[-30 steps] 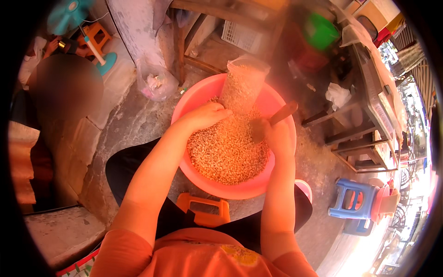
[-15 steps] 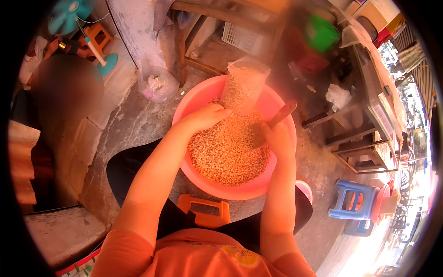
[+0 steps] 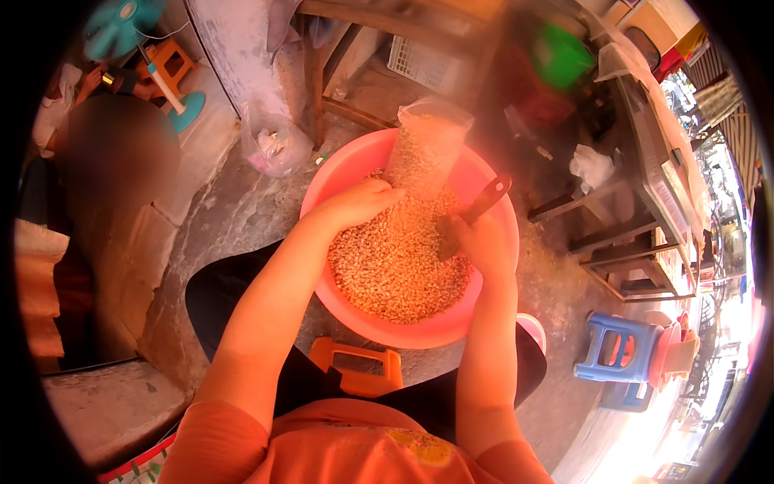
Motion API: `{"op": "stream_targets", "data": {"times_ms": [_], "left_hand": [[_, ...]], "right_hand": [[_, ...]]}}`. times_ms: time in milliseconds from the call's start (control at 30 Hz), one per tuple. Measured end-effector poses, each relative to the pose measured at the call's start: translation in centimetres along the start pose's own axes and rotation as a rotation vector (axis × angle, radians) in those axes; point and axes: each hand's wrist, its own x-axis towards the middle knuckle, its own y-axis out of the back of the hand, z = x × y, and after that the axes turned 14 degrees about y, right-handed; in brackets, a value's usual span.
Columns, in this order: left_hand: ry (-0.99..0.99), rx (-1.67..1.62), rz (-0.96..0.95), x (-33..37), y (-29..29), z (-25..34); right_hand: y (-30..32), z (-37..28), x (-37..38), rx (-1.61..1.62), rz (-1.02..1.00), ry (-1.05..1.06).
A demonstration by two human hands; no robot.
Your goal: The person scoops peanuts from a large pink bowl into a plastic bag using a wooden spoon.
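Note:
A large pink basin (image 3: 345, 321) holds a heap of pale, kernel-like grains (image 3: 395, 270). Inside it, against the far side, leans a clear plastic bag (image 3: 429, 149) partly filled with the same grains. My left hand (image 3: 364, 202) is closed at the near lower edge of the bag, its thumb towards the right and most fingertips hidden. On the right, my right hand (image 3: 484, 246) grips a brown paddle-like tool (image 3: 490, 195). Its handle points up and to the right, while its flat end rests at the grains; its exact kind is unclear.
An orange stool (image 3: 355, 375) stands between my legs. A knotted plastic bag (image 3: 276, 149) lies left of the basin, and a wooden table (image 3: 355, 109) stands beyond. At right are a blue stool (image 3: 617, 348) and a rack (image 3: 637, 185). A person (image 3: 60, 105) sits far left near a fan (image 3: 187, 111).
The tool's handle has tilted slightly downward and to the left, turning a little in my right hand. My left hand and the bag have hardly moved.

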Motion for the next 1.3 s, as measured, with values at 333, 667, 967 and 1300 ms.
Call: {"op": "stream_targets", "data": {"times_ms": [333,667,967,1300], "left_hand": [[-0.01,0.011,0.032,0.1,-0.2,-0.1],[0.009,-0.294,-0.08,-3.0,-4.8,1.8],[-0.299,-0.146,0.025,-3.7,-4.9,3.4],[-0.225,-0.224,0.328,-1.9,-1.0,2.0]], "right_hand": [[1.4,-2.6,0.1,0.149,0.046,-0.027],[0.5,-1.9,1.2,0.326,-0.171,-0.177],[1.1,0.4,1.5,0.51,-0.101,-0.235],[2.2,-1.6,0.9,0.327,0.264,0.072]]}}
